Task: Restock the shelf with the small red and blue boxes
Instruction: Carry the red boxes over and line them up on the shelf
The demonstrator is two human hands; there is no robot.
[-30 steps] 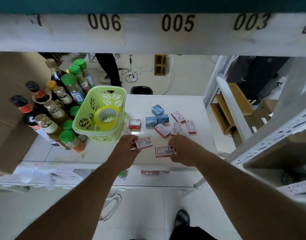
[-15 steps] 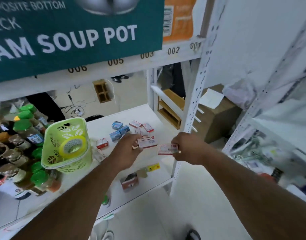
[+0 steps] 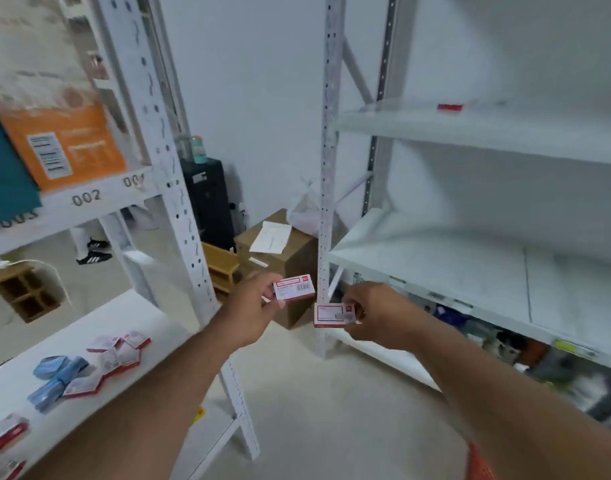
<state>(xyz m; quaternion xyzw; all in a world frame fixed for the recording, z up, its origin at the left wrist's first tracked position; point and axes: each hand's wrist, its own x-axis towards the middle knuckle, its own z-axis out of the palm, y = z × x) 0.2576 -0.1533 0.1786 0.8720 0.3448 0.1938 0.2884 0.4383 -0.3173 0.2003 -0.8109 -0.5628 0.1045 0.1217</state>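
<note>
Head view: my left hand (image 3: 253, 306) grips one red box (image 3: 293, 287); my right hand (image 3: 375, 313) pinches a second red box (image 3: 331, 315). Both are held in the air between the two shelving racks, near the white shelf (image 3: 435, 268).

One view only: a wide-angle camera worn on the head, looking forward and slightly down along both outstretched forearms. The hands sit near, just below frame centre. The view faces the gap between two white racks: the left shelf (image 3: 89, 344) occupies the near lower left, the right shelf (image 3: 470, 271) runs from centre to the right edge. A white wall closes the far centre. Straight uprights bow toward the edges; the outer areas are motion-blurred.
</note>
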